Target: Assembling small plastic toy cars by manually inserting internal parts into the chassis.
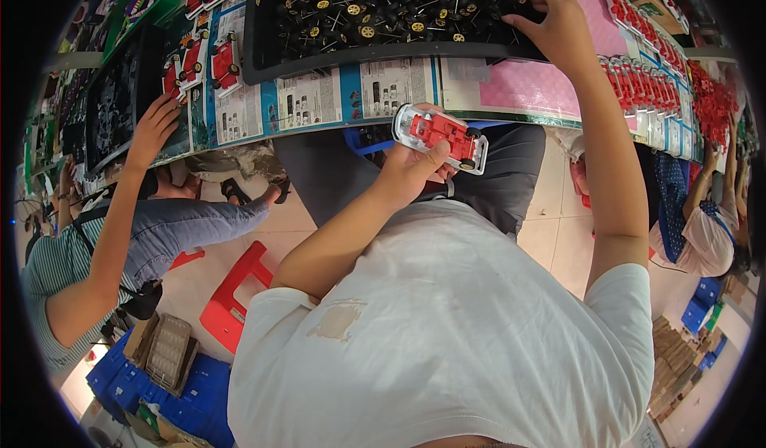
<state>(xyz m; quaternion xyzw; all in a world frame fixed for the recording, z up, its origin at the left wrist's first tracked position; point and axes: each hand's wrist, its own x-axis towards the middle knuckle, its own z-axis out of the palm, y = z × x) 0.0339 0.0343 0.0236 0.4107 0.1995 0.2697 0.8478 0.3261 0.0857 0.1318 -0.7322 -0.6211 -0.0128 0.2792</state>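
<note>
In front of a black rectangular plastic tray (399, 51), the person's left hand (416, 167) grips a red-and-silver plastic toy car (437, 135), underside up. At the tray's right end, the right hand (554, 25) bends its fingers over yellow-hubbed black wheels (367, 31); whether it pinches one cannot be told. Red-and-white toy cars (225, 65) lie left of the tray on the worktop (531, 113)

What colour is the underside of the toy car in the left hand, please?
The underside is red; the head view shows it best.
</note>
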